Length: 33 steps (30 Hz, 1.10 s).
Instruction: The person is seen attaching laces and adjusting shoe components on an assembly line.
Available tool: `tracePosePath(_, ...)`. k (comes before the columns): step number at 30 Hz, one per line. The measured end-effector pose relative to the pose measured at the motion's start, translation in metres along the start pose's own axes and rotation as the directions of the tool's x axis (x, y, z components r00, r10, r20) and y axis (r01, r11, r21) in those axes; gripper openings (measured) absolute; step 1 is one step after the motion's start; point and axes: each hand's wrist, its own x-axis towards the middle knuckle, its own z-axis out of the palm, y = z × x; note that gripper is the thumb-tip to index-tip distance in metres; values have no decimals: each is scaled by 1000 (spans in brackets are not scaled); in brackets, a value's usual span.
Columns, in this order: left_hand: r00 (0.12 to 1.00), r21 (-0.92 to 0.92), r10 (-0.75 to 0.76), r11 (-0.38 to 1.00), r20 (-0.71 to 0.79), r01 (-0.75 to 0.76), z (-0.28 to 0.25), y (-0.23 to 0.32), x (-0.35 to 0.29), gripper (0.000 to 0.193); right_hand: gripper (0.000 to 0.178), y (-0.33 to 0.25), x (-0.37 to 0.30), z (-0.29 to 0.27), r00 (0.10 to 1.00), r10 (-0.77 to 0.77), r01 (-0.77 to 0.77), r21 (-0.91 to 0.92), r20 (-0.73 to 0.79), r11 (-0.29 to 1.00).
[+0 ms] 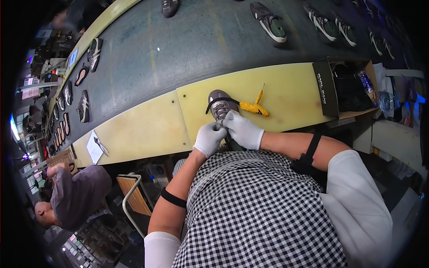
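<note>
A grey sneaker (217, 95) with dark laces lies on the yellow worktop, its toe pointing away from me. Both my hands wear white gloves and meet over the upper end of its lacing. My left hand (209, 139) is closed in a pinch at the left side of the shoe opening. From the right, my right hand (243, 129) pinches at the same spot, fingertips close to the left ones. What lies between the fingers is hidden. A dark lace (208, 108) stretches out over the forepart. Beside the shoe rests a yellow-wrapped tool (254, 107) with a thin metal tip.
Beyond the yellow worktop (286, 82) runs a dark green conveyor belt (187, 49) carrying several sneakers (270, 24) and insoles. An open box (328, 89) with dark contents stands at the right. Papers with a pen (95, 147) lie left. A co-worker (80, 196) sits at lower left.
</note>
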Motion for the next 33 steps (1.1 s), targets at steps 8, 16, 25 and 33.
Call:
tracePosePath(8, 923, 144, -35, 989, 383, -22, -16, 24, 5, 28, 12, -5, 0, -21, 991, -126, 130, 87, -52, 988)
tracePosePath(16, 930, 926, 257, 205, 261, -317, 3, 2, 0, 25, 23, 6, -17, -49, 928, 227, -160, -233, 295, 959)
tracePosePath(25, 864, -309, 322, 928, 388, -207, 30, -74, 16, 79, 101, -15, -73, 25, 823, 567, -564, -69, 22, 823)
tracePosePath(33, 925, -280, 91, 960, 368, 17, -48, -89, 6, 69, 65, -54, -109, -29, 730, 597, -600, 730, 332, 327)
